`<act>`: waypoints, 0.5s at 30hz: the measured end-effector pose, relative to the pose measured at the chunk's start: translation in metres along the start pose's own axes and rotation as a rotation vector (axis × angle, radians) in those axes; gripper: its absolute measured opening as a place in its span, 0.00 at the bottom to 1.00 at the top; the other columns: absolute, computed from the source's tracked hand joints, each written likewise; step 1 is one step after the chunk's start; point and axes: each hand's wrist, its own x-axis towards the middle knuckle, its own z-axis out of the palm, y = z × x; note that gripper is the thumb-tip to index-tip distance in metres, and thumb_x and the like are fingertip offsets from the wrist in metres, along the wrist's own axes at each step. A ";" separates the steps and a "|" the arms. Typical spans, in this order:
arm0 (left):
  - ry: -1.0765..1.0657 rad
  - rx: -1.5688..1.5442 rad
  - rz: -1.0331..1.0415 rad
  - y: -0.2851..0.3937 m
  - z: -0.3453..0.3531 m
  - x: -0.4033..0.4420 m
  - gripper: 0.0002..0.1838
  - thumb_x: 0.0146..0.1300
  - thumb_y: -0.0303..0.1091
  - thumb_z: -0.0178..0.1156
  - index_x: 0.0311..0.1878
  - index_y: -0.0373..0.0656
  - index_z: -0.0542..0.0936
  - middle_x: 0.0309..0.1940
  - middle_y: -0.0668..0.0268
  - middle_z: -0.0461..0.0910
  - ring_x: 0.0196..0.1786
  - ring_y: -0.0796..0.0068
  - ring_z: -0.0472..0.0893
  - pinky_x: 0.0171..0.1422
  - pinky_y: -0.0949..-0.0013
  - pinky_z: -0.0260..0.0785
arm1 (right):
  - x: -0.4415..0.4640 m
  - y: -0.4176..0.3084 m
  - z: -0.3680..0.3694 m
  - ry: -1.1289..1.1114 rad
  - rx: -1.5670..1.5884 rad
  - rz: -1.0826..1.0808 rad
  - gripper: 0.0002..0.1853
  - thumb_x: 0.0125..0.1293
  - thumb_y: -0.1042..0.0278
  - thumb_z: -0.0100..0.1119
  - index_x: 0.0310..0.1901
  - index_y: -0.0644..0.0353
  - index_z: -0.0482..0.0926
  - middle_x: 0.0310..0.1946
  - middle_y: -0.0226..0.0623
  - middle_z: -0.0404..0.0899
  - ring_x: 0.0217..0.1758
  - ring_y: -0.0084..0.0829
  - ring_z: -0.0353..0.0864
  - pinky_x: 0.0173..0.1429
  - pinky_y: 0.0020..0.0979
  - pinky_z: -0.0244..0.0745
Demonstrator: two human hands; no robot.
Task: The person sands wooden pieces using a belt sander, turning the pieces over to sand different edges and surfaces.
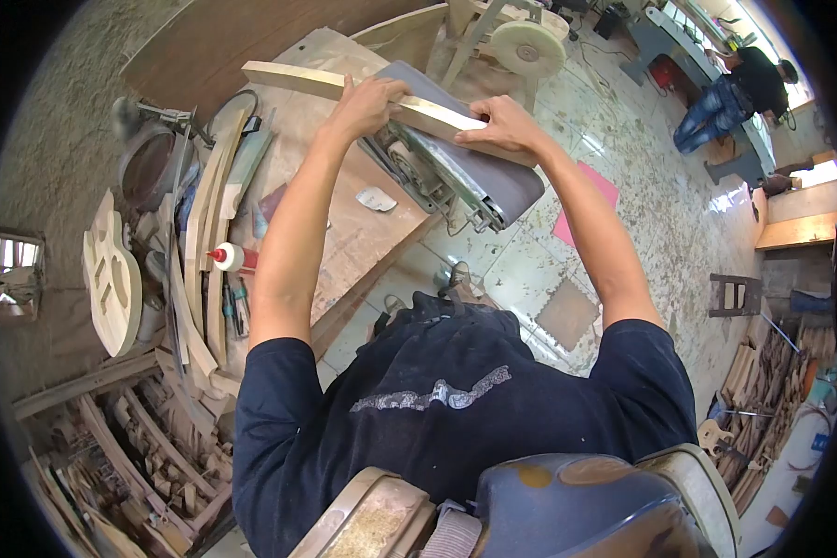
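Note:
A long pale strip of wood (428, 113) lies across the top of a belt sander (511, 184), on its grey abrasive belt. My left hand (366, 107) is closed around the strip left of its middle, fingers over the top. My right hand (502, 128) grips the strip nearer its right end, thumb along the near side. The strip's left end sticks out past the sander over the wooden workbench (344, 246). Below the belt, the sander's roller and metal frame show on the near side. Whether the belt is running, I cannot tell.
On the bench's left are a white bottle with a red cap (232, 258), curved wood strips (200, 214) and a crumpled paper (377, 198). A guitar-shaped wooden body (112, 279) stands far left. Another person (739, 88) works at a far bench. Wood scraps (149, 456) fill the lower left.

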 end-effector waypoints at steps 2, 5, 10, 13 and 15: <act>-0.001 -0.002 -0.001 0.002 -0.002 -0.001 0.18 0.68 0.33 0.65 0.61 0.57 0.81 0.59 0.67 0.84 0.71 0.56 0.75 0.76 0.17 0.48 | -0.001 0.000 0.001 0.004 0.004 -0.002 0.33 0.52 0.33 0.74 0.34 0.63 0.86 0.24 0.49 0.80 0.28 0.46 0.76 0.36 0.45 0.69; -0.007 0.023 -0.007 -0.001 0.002 0.001 0.18 0.68 0.33 0.65 0.60 0.57 0.81 0.60 0.67 0.84 0.71 0.56 0.75 0.76 0.17 0.48 | 0.001 0.002 0.002 0.010 0.010 -0.004 0.33 0.52 0.33 0.75 0.33 0.64 0.86 0.23 0.49 0.79 0.27 0.45 0.76 0.36 0.45 0.69; -0.010 0.027 -0.019 -0.003 0.001 -0.002 0.17 0.70 0.36 0.64 0.61 0.59 0.81 0.61 0.69 0.84 0.72 0.58 0.74 0.77 0.17 0.47 | 0.004 0.003 0.006 0.024 0.017 -0.011 0.34 0.52 0.33 0.75 0.30 0.66 0.83 0.21 0.50 0.77 0.26 0.46 0.75 0.35 0.46 0.68; -0.034 0.025 -0.037 -0.004 -0.004 -0.005 0.17 0.71 0.37 0.64 0.61 0.60 0.81 0.61 0.69 0.84 0.72 0.58 0.74 0.78 0.17 0.46 | 0.006 0.002 0.008 0.019 -0.011 -0.007 0.35 0.51 0.33 0.75 0.28 0.66 0.82 0.20 0.50 0.76 0.26 0.46 0.74 0.34 0.46 0.67; -0.034 0.018 -0.040 -0.005 -0.006 -0.006 0.17 0.70 0.36 0.64 0.61 0.60 0.81 0.61 0.69 0.84 0.72 0.57 0.75 0.78 0.17 0.46 | 0.008 0.000 0.009 0.019 -0.005 -0.009 0.35 0.51 0.33 0.75 0.29 0.66 0.82 0.21 0.51 0.76 0.27 0.46 0.75 0.35 0.46 0.67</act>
